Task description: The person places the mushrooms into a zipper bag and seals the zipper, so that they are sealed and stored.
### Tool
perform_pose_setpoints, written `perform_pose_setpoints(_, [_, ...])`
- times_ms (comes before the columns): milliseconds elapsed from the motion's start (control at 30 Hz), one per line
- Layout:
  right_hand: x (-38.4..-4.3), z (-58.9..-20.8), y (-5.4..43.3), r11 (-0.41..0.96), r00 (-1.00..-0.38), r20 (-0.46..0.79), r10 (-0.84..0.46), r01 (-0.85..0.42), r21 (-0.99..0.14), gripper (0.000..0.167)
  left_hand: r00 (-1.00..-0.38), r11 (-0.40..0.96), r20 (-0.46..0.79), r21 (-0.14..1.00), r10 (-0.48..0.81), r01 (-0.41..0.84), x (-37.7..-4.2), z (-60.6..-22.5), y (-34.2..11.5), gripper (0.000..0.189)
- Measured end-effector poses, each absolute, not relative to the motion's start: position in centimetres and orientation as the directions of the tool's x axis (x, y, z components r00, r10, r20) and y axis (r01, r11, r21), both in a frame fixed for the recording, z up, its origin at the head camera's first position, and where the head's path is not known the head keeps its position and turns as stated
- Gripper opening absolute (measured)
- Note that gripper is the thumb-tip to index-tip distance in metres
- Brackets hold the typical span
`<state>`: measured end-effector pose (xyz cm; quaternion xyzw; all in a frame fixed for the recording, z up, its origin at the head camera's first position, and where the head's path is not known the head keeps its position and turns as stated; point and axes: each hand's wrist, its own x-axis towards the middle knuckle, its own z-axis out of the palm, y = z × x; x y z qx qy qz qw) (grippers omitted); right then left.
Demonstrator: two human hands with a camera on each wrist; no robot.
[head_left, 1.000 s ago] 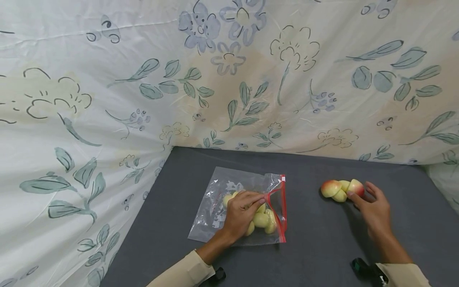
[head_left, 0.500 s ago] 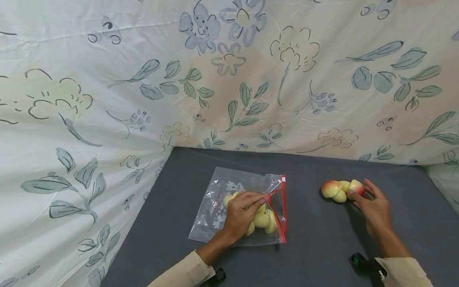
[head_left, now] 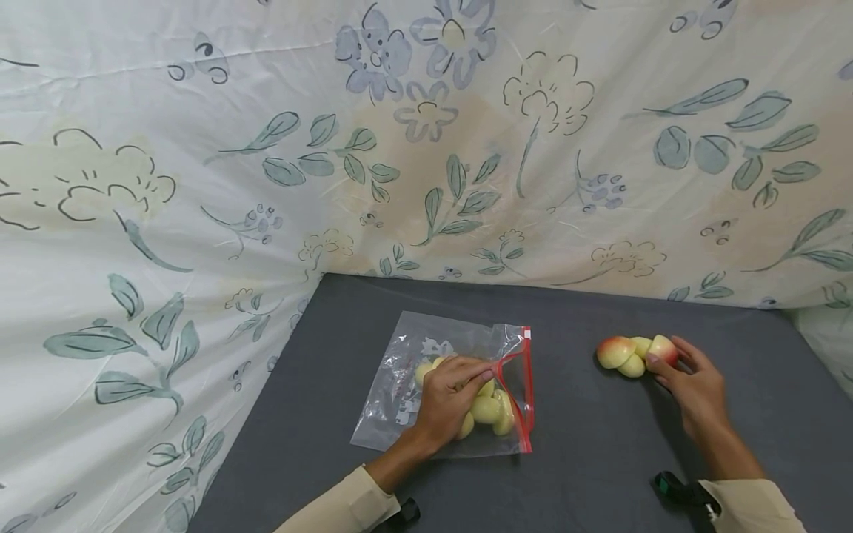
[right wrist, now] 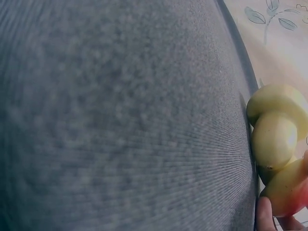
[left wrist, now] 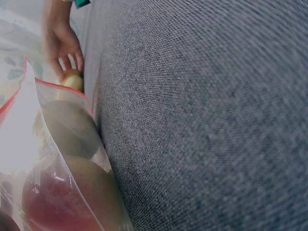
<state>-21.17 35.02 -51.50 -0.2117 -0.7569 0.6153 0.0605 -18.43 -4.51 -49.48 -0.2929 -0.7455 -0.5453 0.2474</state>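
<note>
A person's left hand (head_left: pixel 449 403) reaches over a clear plastic zip bag (head_left: pixel 381 418) with a red closure strip, thumb and fingers pinched narrowly on the upper red strip, so that the bag's mouth gapes toward the table's right edge. The bag lies in the left half of the dark grey, cloth-covered table (head_left: pixel 573 451), below the far left corner and short of the far edge. Inside it are smooth, rounded yellow-green lobes (head_left: pixel 485 409), partly hidden beneath the hand; the left wrist view also shows a reddish area among them. Well apart from the bag, toward the table's far right corner, is a knobbly cluster of glossy yellow-green, fruit-like pieces with red-blushed ends (head_left: pixel 629 356). The person's right hand (head_left: pixel 696 392) grips the cluster's right end, thumb on the near side and fingers round the other; whether the cluster is slightly raised off the table cannot be told. Both arms wear beige sleeves (head_left: pixel 346 503), with a black device (head_left: pixel 669 487) at each wrist. A white cloth printed with blue flowers and green leaves (head_left: pixel 426 192) hangs along the table's far and left edges.
</note>
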Motion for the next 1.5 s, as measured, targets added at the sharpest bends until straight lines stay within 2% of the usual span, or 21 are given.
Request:
perform_pose_setpoints(600, [-20.7,-51.6,34.9,0.207,-0.885,-0.148,0.441,0.261,-0.943,0.074,-0.69,0.253,0.703,0.645,0.173,0.721,-18.6,-49.7,-4.6,0.017])
perform_pose_setpoints(767, [-20.5,-51.5,34.9,0.146,-0.882,-0.155,0.444,0.242,-0.959,0.076,-0.688,0.249,0.704,0.645,0.176,0.723,-18.6,-49.7,-4.6,0.018])
perform_pose_setpoints(1033, [-20.1,-51.3,34.9,-0.032,-0.859,-0.199,0.471,0.209,-0.977,0.078,-0.689,0.246,0.703,0.646,0.175,0.722,-18.6,-49.7,-4.5,0.018])
perform_pose_setpoints(1100, [-20.0,-51.1,34.9,-0.045,-0.856,-0.209,0.473,0.213,-0.976,0.078,-0.688,0.245,0.705,0.645,0.175,0.723,-18.6,-49.7,-4.5,0.018])
perform_pose_setpoints(1267, [-19.8,-50.6,34.8,0.037,-0.85,-0.212,0.483,0.261,-0.965,0.074,-0.683,0.244,0.71,0.641,0.173,0.728,-18.5,-49.7,-4.5,0.018])
perform_pose_setpoints(1500, [-18.7,-50.1,34.9,-0.073,-0.879,-0.182,0.442,0.167,-0.983,0.079,-0.673,0.239,0.718,0.632,0.176,0.737,-18.6,-49.8,-4.5,0.018])
